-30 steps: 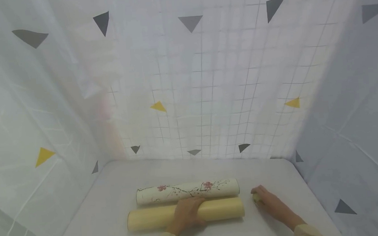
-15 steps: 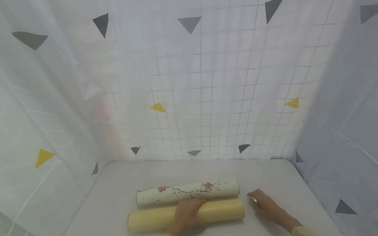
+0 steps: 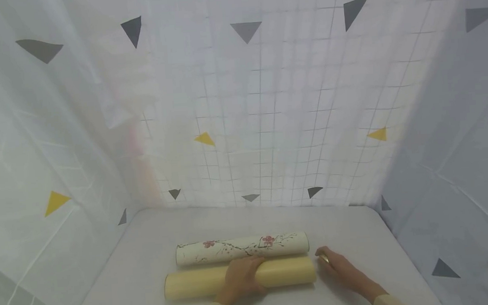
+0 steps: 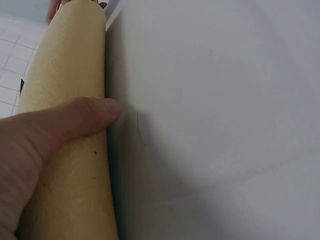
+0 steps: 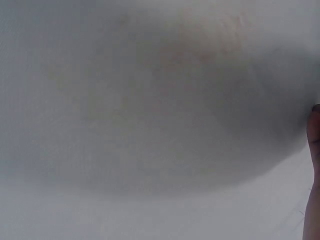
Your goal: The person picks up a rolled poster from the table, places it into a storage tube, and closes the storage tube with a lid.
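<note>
My left hand (image 3: 241, 276) grips the middle of a long pale-yellow paper roll (image 3: 285, 272). In the left wrist view its thumb (image 4: 82, 116) lies across the roll, with the other fingers hidden. Just off the roll's right end, my right hand (image 3: 343, 270) holds a small shiny gold-coloured object (image 3: 324, 258), mostly hidden by the fingers, so its kind is unclear. Only part of that hand's finger (image 5: 313, 140) shows at the edge of the right wrist view. Behind the yellow roll lies a white roll (image 3: 241, 248) printed with red blossoms and dark branches.
Both rolls lie side by side on a white-covered table (image 3: 349, 225). White sheets with a faint grid, the back one (image 3: 291, 98) bearing grey and yellow triangles, hang around three sides.
My right hand has moved left with the gold-coloured object, closer to the yellow roll's right end. The left hand and both rolls stay about where they were.
</note>
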Demonstrator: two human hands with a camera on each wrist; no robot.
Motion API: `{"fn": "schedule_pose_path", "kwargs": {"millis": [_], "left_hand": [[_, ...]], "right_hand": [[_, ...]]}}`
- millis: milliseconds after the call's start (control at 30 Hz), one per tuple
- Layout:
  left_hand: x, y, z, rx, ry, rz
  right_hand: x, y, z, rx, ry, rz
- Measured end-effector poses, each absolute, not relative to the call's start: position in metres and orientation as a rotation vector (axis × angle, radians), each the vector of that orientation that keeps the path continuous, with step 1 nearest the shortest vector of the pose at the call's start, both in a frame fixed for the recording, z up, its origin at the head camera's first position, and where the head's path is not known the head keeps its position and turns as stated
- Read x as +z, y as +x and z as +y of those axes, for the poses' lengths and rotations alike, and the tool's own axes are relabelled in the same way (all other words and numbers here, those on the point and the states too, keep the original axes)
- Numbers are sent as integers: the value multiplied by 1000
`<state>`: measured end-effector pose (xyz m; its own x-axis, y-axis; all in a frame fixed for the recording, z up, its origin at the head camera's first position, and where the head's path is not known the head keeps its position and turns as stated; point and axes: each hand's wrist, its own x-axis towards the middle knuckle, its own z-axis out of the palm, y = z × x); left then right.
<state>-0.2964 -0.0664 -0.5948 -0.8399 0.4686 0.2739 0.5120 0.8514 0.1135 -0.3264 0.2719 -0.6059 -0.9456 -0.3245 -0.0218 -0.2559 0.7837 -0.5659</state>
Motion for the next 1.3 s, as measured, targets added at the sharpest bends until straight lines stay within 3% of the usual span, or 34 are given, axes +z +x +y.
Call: {"fn": "schedule_pose_path", "kwargs": {"millis": [267,700,1300], "left_hand": [[-600,-296,-67,-269,-735,-2807],[-601,-298,-64,-268,-743,-2773],[-595,-298,-60,-281,-740,-2744]], "right_hand": [[-604,-324,262,-953,-503,2787],[-600,-325,244,-1191,-295,2618],[-594,-322,240,-1254,-234,2511]]}}
